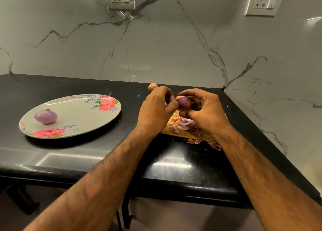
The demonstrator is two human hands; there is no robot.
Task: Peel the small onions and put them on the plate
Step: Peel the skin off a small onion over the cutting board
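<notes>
Left hand [156, 108] and right hand [203, 112] both curl round a half-peeled onion [183, 103] over the wooden cutting board [176, 132]. Peeled onion [45, 116] on floral plate [78, 112]; unpeeled onion [152, 86] on black surface [69, 154] behind left hand.

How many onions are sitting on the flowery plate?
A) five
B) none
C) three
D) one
D: only one peeled purple onion lies on the plate. The left hand and right hand hold a half-peeled onion, and an unpeeled onion sits on the counter behind them.
</notes>
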